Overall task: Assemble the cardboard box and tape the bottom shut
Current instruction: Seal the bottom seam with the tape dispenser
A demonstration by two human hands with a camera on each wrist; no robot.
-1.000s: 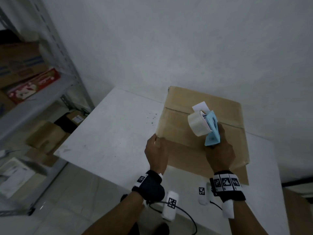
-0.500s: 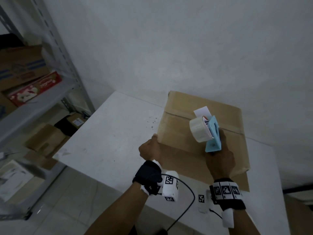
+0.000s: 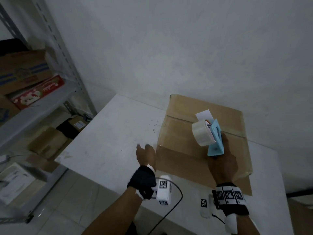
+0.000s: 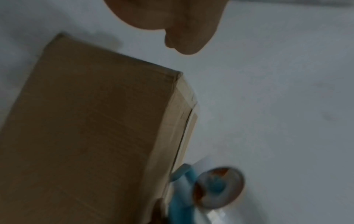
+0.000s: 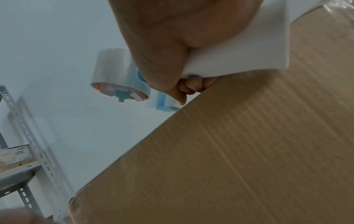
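Cardboard box lies on the white worktop, at its far side near the wall, closed flaps facing up; a centre seam runs across the top face. A strip of clear tape is seen along that seam towards the right edge of the box.

Right hand: fingers curled round the handle of a light blue tape dispenser, held over the top face of the box near the seam. The dispenser carries a roll of clear tape on its left side. In the right wrist view the thumb and curled fingers close on the white handle; whether the dispenser touches the cardboard cannot be told.

Left hand: beside the near left corner of the box, just off the cardboard, fingers loose and partly spread, holding nothing. Left wrist view is blurred; it shows the box side and corner with the dispenser beyond.

To the left of the worktop stands a metal shelf rack with cardboard cartons and a red printed package on its shelf; more cartons sit on the floor below
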